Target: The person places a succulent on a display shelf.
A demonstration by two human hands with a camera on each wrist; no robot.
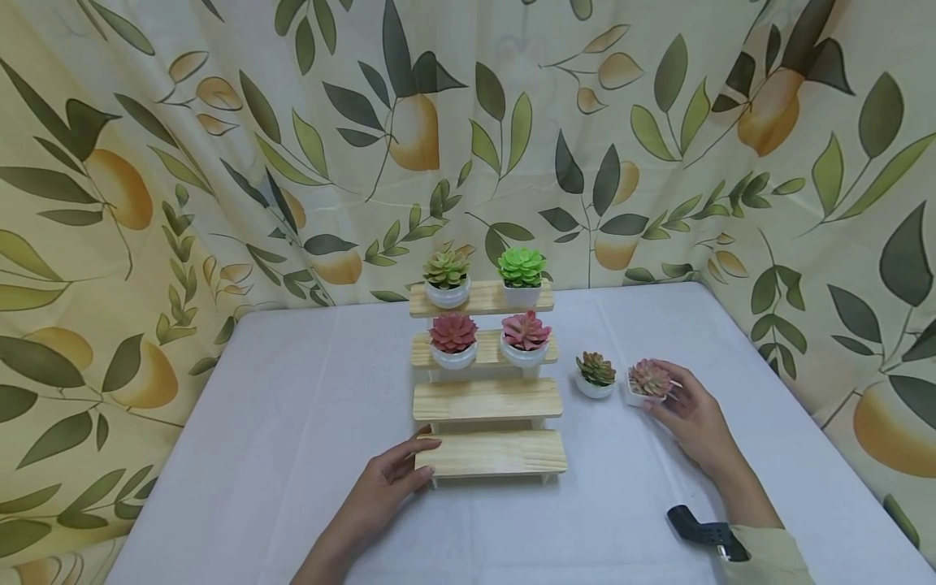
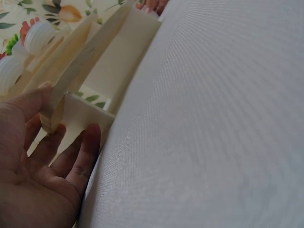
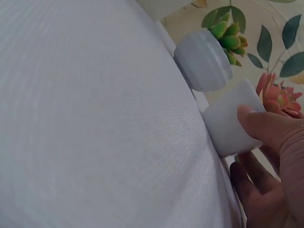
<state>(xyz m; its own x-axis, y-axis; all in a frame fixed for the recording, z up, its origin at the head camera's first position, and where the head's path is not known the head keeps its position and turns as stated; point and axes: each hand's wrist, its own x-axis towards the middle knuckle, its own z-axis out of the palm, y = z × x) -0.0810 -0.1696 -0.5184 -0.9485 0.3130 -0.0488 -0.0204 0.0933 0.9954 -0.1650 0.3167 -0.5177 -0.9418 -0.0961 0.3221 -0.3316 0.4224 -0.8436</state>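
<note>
A tiered wooden plant stand (image 1: 488, 400) with white legs stands on the table. My left hand (image 1: 395, 471) grips the left end of its lowest board (image 2: 61, 102), and in the left wrist view the thumb and fingers lie on opposite faces of that board. To the right of the stand, my right hand (image 1: 691, 414) holds a pink succulent (image 1: 649, 379) in a squarish white pot (image 3: 232, 118), thumb on the pot's side. Just left of that pot sits a green-brown succulent (image 1: 595, 370) in a round white pot (image 3: 202, 59).
On the stand's top board are a pale green succulent (image 1: 447, 268) and a bright green one (image 1: 522, 268). One board lower sit a dark red succulent (image 1: 453, 333) and a pink-red one (image 1: 525, 331). A white cloth (image 1: 278, 406) covers the table, and a leaf-patterned curtain (image 1: 468, 162) hangs behind.
</note>
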